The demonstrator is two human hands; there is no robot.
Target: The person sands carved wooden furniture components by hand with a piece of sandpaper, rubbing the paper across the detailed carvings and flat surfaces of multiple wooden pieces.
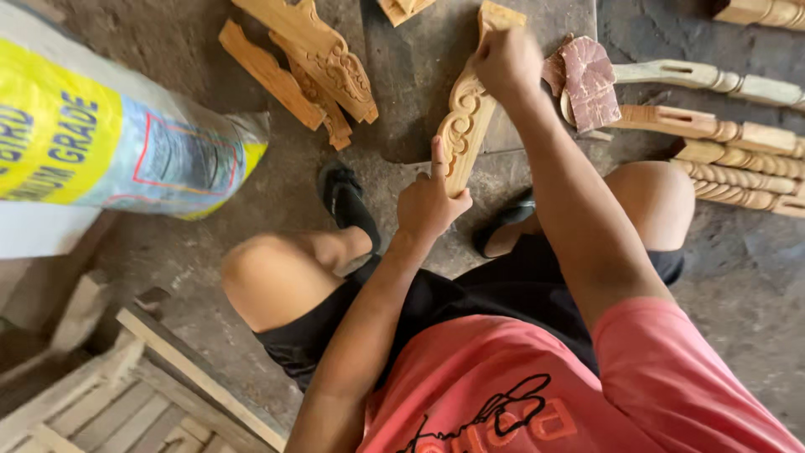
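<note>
A long carved wooden piece (464, 117) with scroll relief lies tilted on a dark flat slab (411, 75) on the ground between my knees. My left hand (428, 201) grips its near end, index finger stretched along the edge. My right hand (506, 60) is closed over its far end, blurred; what it holds besides the wood I cannot tell. A folded reddish sheet of sandpaper (589, 81) lies just right of that hand.
More carved wooden pieces (312, 60) lie at the top left. Turned wooden spindles (738, 159) are stacked at the right. A large printed sack (109, 138) lies at the left, a slatted wooden frame (126, 394) at the bottom left. Black sandals (348, 201) are on my feet.
</note>
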